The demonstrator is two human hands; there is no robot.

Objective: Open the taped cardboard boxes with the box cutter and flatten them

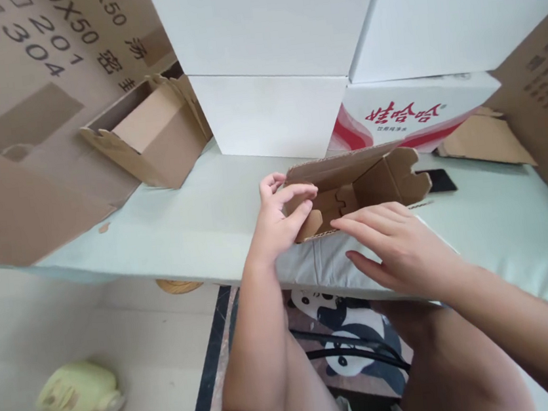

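A small open cardboard box [370,178] sits on the covered table, its inside facing up and its right end flap standing with a notched edge. My left hand [278,218] is at the box's left end, fingers and thumb curled around the end flap. Along the near wall lies my right hand [397,244], with its fingers stretched out and the fingertips touching the top edge. The thumb of that hand hangs apart in front of the wall. Interlocking tabs show at the bottom of the box.
A similar cardboard box [157,133] stands at the back left. White boxes [268,114] and a red-lettered carton [407,114] line the back. Folded cardboard [487,138] and a dark flat object [437,180] lie at right. A yellow-green bottle [78,396] is on the floor.
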